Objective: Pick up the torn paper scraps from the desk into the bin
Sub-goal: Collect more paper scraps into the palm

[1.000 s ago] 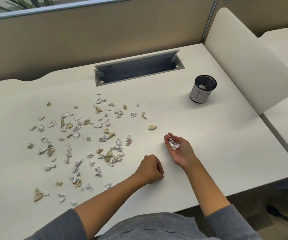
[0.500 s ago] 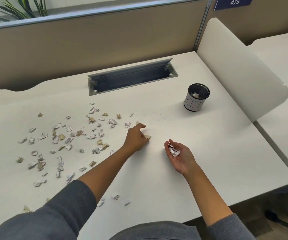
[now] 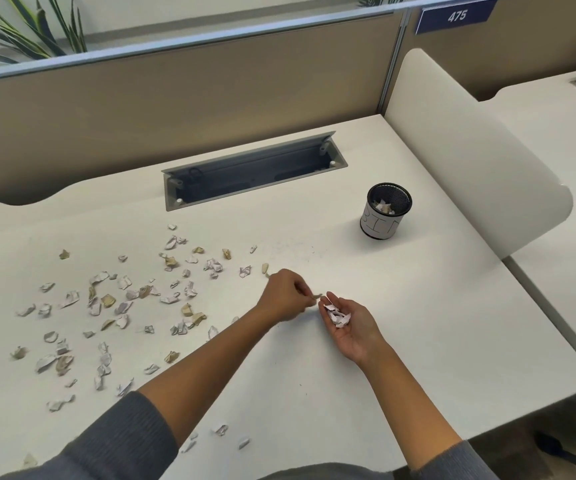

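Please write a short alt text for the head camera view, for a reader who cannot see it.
A person's left hand pinches a tan paper scrap beside the cupped right hand, which holds a small pile of scraps. Many torn scraps lie scattered on the white desk; a black mesh bin stands farther back.

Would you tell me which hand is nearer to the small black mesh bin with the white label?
The right hand. It lies palm-up, cupping scraps, in front of the black mesh bin. The left hand pinches a scrap farther to the left.
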Demonstrator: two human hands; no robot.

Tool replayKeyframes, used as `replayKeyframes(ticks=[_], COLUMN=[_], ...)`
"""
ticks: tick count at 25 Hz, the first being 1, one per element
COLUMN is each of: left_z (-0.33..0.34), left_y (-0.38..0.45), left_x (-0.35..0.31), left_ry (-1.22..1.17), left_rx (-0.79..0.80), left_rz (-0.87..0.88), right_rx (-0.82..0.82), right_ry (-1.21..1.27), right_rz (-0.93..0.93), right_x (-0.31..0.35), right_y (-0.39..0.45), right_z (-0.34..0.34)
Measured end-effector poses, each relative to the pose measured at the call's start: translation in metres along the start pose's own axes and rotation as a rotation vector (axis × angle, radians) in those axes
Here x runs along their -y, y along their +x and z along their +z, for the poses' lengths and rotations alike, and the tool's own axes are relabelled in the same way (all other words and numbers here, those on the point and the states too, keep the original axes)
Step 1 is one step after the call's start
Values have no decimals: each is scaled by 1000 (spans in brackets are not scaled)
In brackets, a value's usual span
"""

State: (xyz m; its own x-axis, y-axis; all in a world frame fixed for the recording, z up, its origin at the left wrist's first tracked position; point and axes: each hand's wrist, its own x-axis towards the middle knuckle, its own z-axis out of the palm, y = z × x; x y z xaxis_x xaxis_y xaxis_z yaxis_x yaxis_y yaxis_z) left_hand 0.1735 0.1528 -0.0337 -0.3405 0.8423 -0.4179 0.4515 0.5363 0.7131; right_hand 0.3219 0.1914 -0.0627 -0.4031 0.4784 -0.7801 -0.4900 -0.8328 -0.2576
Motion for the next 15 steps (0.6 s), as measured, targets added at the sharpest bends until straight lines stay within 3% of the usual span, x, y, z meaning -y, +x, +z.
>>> replayKeyframes(ticks=[3, 7, 12, 15], left_z=[13, 16, -2, -7], left_y=[-7, -6, -2, -6], left_x=[-29, -43, -48, -45], left_ry=[-19, -38, -240, -301], left_rx=[14, 34, -130, -141], left_rz=[89, 73, 54, 33], right_rx=[23, 46, 93, 131], right_ry=[-43, -41, 61, 86], right_rz=[-22, -35, -32, -107], right_x=[4, 13, 30, 57], right_y=[-2, 0, 10, 12], right_z=[9, 17, 24, 37])
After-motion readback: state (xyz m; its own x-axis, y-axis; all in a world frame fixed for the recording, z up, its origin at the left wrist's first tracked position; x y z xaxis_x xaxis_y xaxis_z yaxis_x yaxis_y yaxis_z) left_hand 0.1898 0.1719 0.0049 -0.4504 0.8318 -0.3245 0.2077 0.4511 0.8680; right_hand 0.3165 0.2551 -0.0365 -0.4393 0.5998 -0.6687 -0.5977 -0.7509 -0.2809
